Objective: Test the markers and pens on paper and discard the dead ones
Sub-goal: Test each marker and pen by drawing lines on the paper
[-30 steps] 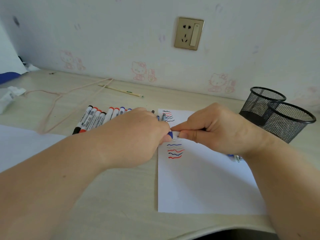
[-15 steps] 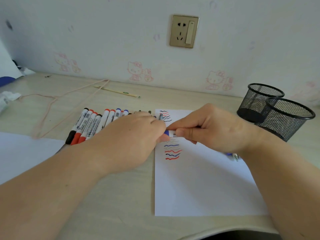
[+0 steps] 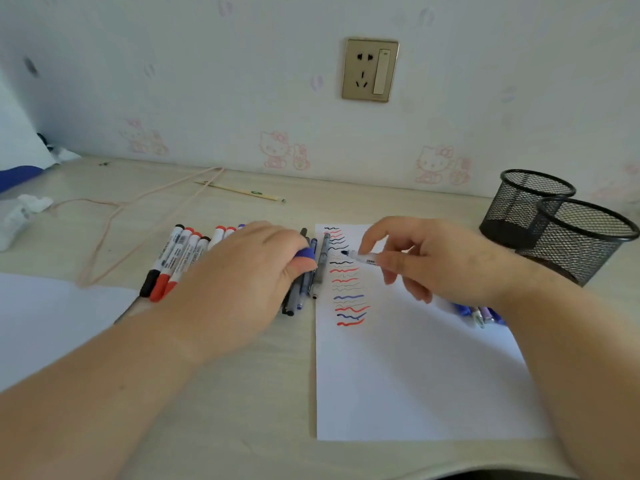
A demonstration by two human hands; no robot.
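Two hands work: left hand (image 3: 242, 271) fingers pinch a blue cap (image 3: 305, 253), right hand (image 3: 440, 261) fingers pinch the uncapped marker (image 3: 360, 257) over paper (image 3: 415, 375)

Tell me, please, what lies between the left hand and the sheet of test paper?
In the head view, a few slim pens lie side by side on the desk between the left hand and the paper's left edge.

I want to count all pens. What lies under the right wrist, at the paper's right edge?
Under the right hand wrist, a few blue and purple pens lie at the paper edge. The forearm covers the rest, so their number cannot be told.
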